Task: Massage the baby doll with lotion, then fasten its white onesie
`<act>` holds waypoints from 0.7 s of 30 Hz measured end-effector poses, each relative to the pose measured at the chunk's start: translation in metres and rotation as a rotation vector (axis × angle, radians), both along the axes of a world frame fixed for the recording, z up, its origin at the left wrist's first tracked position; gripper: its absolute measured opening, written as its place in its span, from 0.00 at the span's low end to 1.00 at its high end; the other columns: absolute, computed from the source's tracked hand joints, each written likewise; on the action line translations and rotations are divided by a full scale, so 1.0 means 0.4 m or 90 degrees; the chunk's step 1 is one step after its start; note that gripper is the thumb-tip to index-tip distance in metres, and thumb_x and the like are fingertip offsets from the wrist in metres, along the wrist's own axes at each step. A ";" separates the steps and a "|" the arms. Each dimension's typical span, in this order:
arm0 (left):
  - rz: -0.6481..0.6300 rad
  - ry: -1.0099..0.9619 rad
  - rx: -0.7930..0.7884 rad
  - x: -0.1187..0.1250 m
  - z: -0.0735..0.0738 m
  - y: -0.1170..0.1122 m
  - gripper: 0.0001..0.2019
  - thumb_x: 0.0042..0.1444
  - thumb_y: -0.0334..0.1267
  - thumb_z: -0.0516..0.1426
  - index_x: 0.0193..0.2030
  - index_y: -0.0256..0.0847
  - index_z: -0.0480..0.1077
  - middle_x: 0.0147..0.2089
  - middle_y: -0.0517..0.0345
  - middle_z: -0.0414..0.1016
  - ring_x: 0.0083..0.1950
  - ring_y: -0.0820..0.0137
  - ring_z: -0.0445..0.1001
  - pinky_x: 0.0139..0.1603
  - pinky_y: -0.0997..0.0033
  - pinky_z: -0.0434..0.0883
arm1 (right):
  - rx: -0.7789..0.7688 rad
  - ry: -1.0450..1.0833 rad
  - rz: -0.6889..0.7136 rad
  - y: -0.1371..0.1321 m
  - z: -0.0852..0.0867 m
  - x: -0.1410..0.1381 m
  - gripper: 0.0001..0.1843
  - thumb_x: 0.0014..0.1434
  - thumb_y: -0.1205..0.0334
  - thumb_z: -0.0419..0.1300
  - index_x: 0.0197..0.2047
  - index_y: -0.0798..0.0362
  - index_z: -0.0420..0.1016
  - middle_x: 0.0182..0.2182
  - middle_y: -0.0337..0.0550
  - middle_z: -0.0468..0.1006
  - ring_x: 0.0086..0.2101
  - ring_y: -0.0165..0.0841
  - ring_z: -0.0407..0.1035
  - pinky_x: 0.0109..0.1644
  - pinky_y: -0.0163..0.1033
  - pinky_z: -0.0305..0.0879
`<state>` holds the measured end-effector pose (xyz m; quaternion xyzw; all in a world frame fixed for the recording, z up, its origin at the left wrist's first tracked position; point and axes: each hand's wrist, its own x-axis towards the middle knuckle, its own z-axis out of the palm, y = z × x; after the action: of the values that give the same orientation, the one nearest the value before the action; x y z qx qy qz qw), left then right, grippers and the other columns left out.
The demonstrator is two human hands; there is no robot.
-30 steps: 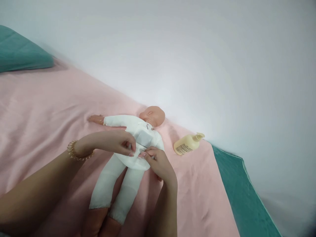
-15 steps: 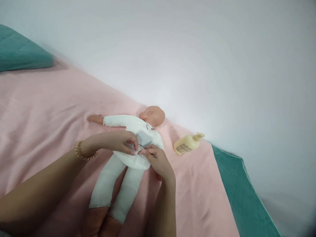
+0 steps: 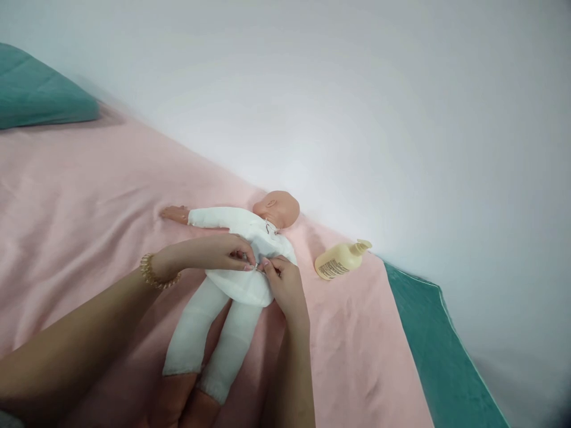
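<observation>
A baby doll lies face down, with one arm stretched out to the left and its bare lower legs toward me. It wears a white cloth outfit that parts at the back, where a pale grey patch shows. My left hand, with a beaded coil band on its wrist, pinches the white cloth at the doll's lower back. Beside it, almost fingertip to fingertip, my right hand pinches the same spot between thumb and finger. The small bit of cloth or tie between the fingertips is mostly hidden.
A yellow pump bottle tilts on the pink blanket right of the doll. Green fabric borders the blanket at right, and a green pillow-like piece lies at far left. A white wall rises behind.
Both hands have shifted slightly up the doll's back, and their fingertips have come closer together. The doll and the bottle have stayed in place.
</observation>
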<state>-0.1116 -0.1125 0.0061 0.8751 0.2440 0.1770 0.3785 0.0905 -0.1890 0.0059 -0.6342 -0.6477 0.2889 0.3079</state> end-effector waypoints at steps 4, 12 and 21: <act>0.041 -0.040 -0.023 0.004 0.003 0.010 0.18 0.62 0.48 0.51 0.41 0.41 0.78 0.37 0.54 0.78 0.37 0.61 0.73 0.37 0.64 0.70 | 0.080 -0.006 -0.039 0.007 -0.007 -0.012 0.19 0.67 0.55 0.52 0.29 0.52 0.77 0.31 0.41 0.75 0.36 0.34 0.70 0.42 0.40 0.62; 0.181 -0.170 0.211 0.046 -0.037 0.020 0.16 0.67 0.46 0.49 0.40 0.40 0.74 0.42 0.54 0.77 0.48 0.62 0.71 0.52 0.61 0.67 | 0.273 0.032 -0.126 0.020 -0.037 -0.046 0.17 0.68 0.54 0.50 0.51 0.52 0.73 0.52 0.50 0.72 0.55 0.37 0.64 0.61 0.45 0.60; 0.177 -0.095 0.236 0.059 -0.076 0.030 0.19 0.69 0.49 0.47 0.51 0.38 0.72 0.51 0.50 0.77 0.55 0.59 0.69 0.59 0.58 0.63 | 0.221 0.040 -0.087 0.051 -0.072 -0.038 0.16 0.68 0.55 0.49 0.46 0.52 0.75 0.47 0.47 0.78 0.51 0.38 0.67 0.58 0.46 0.62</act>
<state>-0.0880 -0.1006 -0.0242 0.8721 0.2969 0.3335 0.2004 0.0753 -0.1685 -0.0229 -0.6048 -0.6334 0.1703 0.4517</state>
